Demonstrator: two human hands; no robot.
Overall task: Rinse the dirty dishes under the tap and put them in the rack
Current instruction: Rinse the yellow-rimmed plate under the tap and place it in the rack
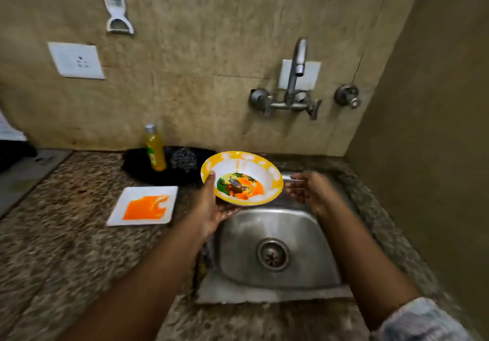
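Yellow-rimmed bowl (241, 178) in left hand (211, 208) grip, thumb on rim, fingers under, held over sink's (277, 235) back-left edge. Right hand (308, 188) open just beside it, blurred. Smeared white plate (143, 205) on tabletop (66, 221), left of sink.

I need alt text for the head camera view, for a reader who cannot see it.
The left hand holds a yellow-rimmed bowl with orange and green residue above a steel sink; the open right hand reaches beside it. A square white plate smeared orange lies on the counter; the tap is dry.
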